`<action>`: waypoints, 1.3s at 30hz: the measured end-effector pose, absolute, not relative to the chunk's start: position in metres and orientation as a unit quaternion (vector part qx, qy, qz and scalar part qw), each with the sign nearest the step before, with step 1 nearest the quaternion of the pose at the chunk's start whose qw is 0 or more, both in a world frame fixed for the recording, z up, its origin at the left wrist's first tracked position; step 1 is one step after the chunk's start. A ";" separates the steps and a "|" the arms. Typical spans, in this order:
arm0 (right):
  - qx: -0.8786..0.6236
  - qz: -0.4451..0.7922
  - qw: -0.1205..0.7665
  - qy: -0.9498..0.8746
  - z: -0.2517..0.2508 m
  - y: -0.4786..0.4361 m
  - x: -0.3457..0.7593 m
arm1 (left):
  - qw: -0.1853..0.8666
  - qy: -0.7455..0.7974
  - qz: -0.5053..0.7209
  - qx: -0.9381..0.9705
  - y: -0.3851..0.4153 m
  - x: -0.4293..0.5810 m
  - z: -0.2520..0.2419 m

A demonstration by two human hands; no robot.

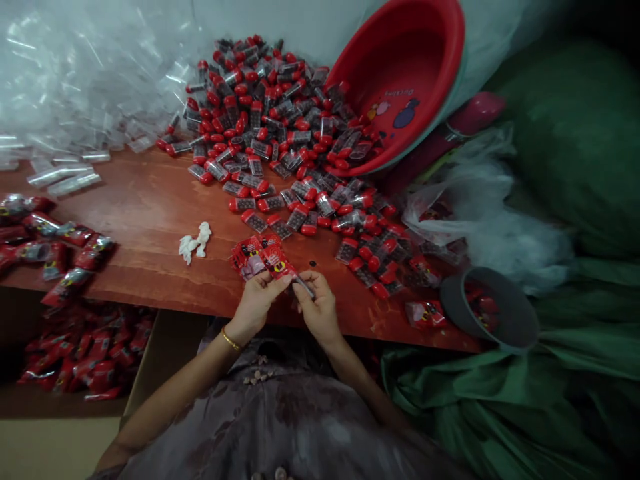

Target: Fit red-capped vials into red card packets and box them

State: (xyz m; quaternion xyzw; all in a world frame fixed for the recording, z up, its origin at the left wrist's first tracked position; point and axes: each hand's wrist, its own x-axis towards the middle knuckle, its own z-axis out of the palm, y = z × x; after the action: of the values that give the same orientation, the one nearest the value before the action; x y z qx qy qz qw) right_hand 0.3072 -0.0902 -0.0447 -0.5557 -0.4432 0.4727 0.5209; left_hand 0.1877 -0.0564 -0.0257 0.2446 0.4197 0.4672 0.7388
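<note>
My left hand [256, 305] is closed on a red printed wrapper [280, 260] with black and yellow artwork, its thumb pressed on the lower edge. My right hand [320, 310] pinches a small narrow greyish piece [306, 287] against the wrapper's lower right corner. Whether that piece is one of the clear cases I cannot tell. Both hands almost meet at the table's front edge. More red printed wrappers [245, 257] lie just beyond my left hand. Past them is a big heap of small clear cases with red caps [255, 147] and dark round contents.
A red basin [400, 60] tips toward the heap. Clear plastic sleeves [70, 180] pile at back left. Red wrapped packs [80, 263] lie left, others [95, 353] in a cardboard box [145, 373] below. A grey round container [500, 313] stands right, white scrap [195, 242] mid-table.
</note>
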 end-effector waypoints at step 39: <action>-0.546 0.467 0.548 -0.428 -0.035 -0.083 0.278 | 0.711 0.387 0.532 0.248 -0.057 0.182 -0.028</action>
State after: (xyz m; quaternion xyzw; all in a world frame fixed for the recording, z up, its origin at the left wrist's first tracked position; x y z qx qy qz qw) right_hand 0.2775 -0.0829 -0.0354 -0.5462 -0.4278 0.4671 0.5482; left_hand 0.1819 -0.0566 -0.0285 0.2478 0.3872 0.5315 0.7115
